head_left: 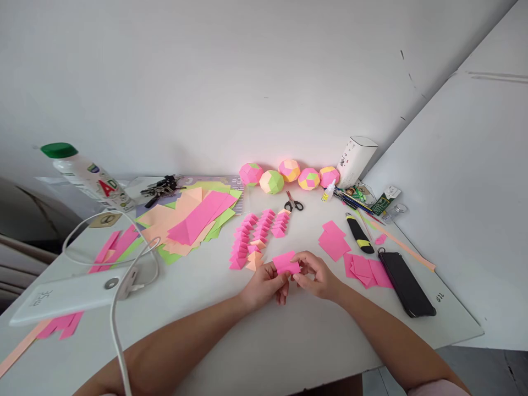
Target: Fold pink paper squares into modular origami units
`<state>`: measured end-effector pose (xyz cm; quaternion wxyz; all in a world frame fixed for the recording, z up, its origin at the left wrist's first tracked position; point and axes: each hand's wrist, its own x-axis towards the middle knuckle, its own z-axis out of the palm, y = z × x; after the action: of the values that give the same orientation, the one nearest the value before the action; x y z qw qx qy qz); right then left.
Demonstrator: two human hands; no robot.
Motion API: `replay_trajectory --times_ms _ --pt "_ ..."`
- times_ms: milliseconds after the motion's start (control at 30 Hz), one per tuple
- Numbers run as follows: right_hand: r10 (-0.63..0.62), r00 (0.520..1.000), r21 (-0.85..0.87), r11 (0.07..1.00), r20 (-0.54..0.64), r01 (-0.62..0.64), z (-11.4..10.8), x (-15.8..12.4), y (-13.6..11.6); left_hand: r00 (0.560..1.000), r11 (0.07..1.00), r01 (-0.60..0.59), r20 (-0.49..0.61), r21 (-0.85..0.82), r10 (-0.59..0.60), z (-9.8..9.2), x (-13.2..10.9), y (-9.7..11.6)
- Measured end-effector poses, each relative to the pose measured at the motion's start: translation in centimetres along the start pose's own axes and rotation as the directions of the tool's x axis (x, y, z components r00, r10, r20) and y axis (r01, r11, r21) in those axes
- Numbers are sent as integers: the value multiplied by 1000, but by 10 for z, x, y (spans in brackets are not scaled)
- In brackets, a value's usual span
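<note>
The bare left hand (pixel 264 281) and right hand (pixel 315 275) share a closed, pinching grip on one small pink rectangular paper (pixel 286 262) above the white tabletop (pixel 256 346).

Left hand (pixel 265 283) and right hand (pixel 314 276) pinch pink paper (pixel 285 263), seemingly creased.

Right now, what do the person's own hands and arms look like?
The left hand and right hand are gloveless, with no watch or bracelet visible on either bare forearm. A pale pinkish sleeve edges the right arm at the bottom.
</note>
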<state>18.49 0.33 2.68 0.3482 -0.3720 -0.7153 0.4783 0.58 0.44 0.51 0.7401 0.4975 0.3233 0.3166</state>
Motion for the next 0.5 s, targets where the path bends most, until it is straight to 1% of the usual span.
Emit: replay_trajectory --times_ms 100,267,367,500 --pt "86 995 48 995 -59 -83 5 1 3 1000 1000 9 22 28 -9 0 -1 1" --pt "156 982 133 981 -107 -142 5 1 6 1000 999 20 7 26 -20 2 -2 4" --pt "183 973 170 973 -143 -158 2 1 4 999 999 15 -31 -52 -16 2 -2 2" --pt "176 972 199 969 -153 -145 0 3 1 997 987 -22 -78 -162 10 1 -1 -1"
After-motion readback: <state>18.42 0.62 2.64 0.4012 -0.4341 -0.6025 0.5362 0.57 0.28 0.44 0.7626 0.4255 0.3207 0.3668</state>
